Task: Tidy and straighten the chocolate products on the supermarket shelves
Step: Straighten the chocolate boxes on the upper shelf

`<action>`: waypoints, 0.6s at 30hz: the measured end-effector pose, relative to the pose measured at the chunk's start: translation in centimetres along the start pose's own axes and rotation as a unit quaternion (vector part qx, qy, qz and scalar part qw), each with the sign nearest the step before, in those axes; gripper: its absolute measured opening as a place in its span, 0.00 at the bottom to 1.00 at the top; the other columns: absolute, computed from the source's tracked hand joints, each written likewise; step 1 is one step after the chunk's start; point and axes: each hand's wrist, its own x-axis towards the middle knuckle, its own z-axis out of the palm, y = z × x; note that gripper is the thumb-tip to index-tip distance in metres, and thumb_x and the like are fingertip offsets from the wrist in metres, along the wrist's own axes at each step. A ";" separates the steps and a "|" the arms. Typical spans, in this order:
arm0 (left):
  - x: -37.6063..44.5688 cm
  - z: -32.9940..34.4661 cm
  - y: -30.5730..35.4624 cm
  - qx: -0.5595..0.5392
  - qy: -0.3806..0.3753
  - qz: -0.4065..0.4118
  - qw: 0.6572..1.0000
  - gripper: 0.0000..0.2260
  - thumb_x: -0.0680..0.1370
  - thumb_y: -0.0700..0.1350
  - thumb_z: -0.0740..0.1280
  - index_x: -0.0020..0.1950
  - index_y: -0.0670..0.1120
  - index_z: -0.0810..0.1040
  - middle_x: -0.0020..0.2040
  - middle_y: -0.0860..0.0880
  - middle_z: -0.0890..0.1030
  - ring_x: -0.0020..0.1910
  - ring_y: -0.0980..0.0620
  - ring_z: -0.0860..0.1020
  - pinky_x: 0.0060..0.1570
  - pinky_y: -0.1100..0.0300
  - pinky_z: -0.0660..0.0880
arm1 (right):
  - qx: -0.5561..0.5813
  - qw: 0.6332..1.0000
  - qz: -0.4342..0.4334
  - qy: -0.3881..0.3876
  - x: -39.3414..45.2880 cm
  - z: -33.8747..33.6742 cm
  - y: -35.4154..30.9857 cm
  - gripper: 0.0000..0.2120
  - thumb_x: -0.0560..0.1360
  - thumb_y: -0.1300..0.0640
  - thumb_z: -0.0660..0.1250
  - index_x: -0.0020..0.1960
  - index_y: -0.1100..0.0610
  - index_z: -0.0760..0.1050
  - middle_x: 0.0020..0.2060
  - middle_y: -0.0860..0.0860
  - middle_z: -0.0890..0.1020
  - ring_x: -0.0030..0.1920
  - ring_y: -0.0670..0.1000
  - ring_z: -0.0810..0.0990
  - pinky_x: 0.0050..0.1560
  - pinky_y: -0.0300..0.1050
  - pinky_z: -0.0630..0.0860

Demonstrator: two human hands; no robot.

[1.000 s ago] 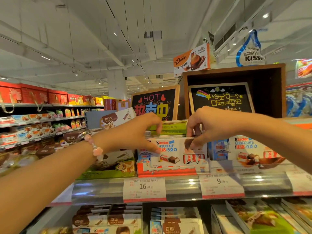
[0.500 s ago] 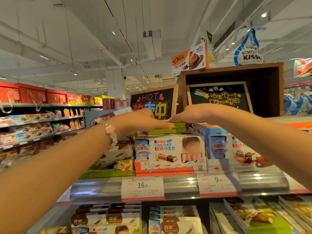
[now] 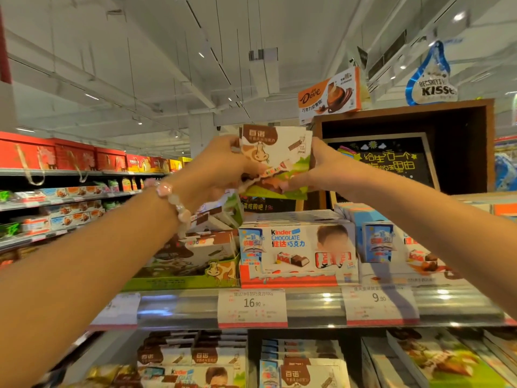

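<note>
Both hands, left hand (image 3: 221,163) and right hand (image 3: 321,169), grip cow chocolate box (image 3: 275,161) by side edges, held up above shelf (image 3: 179,306). Keep box level, lower gently onto matching boxes below left hand, front facing out.

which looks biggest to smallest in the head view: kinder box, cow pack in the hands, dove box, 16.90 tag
1. Kinder box
2. Cow pack, held nearer the camera, so unsure
3. and 4. Dove box and 16.90 tag look alike; the Dove box sits farther back.
</note>
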 end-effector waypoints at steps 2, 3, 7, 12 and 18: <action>-0.3 -2.0 0.7 0.010 -0.011 0.008 1.000 0.18 0.70 0.35 0.72 0.56 0.49 0.74 0.51 0.46 0.82 0.50 0.46 0.81 0.49 0.50 0.79 | 0.053 0.998 -0.041 0.005 0.2 0.3 -0.9 0.35 0.71 0.59 0.72 0.71 0.50 0.57 0.58 0.49 0.77 0.58 0.50 0.77 0.54 0.50 0.78; -0.6 -2.9 0.9 0.007 -0.022 0.015 1.000 0.20 0.70 0.35 0.72 0.58 0.48 0.74 0.51 0.46 0.83 0.50 0.46 0.82 0.48 0.50 0.79 | 0.097 0.994 -0.055 0.003 0.3 0.4 -1.5 0.35 0.73 0.59 0.70 0.73 0.48 0.54 0.58 0.49 0.77 0.57 0.51 0.78 0.54 0.51 0.78; -1.7 -6.0 0.4 -0.051 -0.046 0.056 0.996 0.22 0.69 0.34 0.70 0.62 0.47 0.73 0.47 0.45 0.84 0.47 0.49 0.83 0.39 0.57 0.81 | 0.106 0.985 -0.138 -0.016 1.0 1.7 -3.5 0.32 0.75 0.63 0.67 0.72 0.45 0.57 0.56 0.49 0.78 0.51 0.50 0.82 0.42 0.44 0.81; -3.2 -9.6 -2.7 0.128 0.053 0.066 0.988 0.35 0.61 0.56 0.76 0.64 0.50 0.68 0.52 0.52 0.80 0.49 0.55 0.80 0.46 0.60 0.76 | 0.025 0.975 -0.219 0.040 2.0 5.0 -5.5 0.22 0.74 0.65 0.67 0.65 0.55 0.66 0.47 0.42 0.74 0.43 0.33 0.78 0.38 0.31 0.78; -7.1 -15.0 -7.4 0.454 -0.174 -0.077 0.871 0.38 0.50 0.70 0.75 0.55 0.59 0.70 0.56 0.62 0.73 0.52 0.64 0.73 0.47 0.71 0.68 | 0.046 0.966 -0.250 0.038 3.6 9.9 -6.3 0.22 0.73 0.67 0.67 0.64 0.58 0.65 0.45 0.43 0.72 0.39 0.35 0.75 0.33 0.25 0.71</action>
